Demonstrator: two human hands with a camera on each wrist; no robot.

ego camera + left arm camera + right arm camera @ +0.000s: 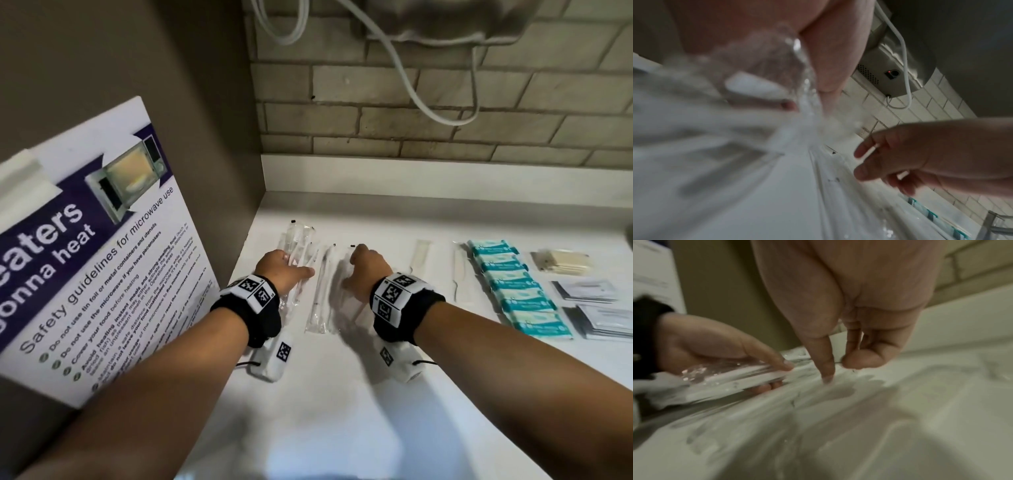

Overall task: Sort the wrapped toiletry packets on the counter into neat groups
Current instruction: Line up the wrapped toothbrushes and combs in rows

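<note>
Left hand clasps clear packets, fingers beneath visible only wrist-side; right hand pinches a wrapper alongside.

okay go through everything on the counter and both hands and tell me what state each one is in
Left hand: grips a bundle of clear wrapped toothbrush packets.
Right hand: fingers pinch the end of another clear packet.
Loose clear packet: flat on the counter between the hands.
Teal packets: lined up in a row.
Grey sachets: stacked, sorted.
Counter: white.
</note>
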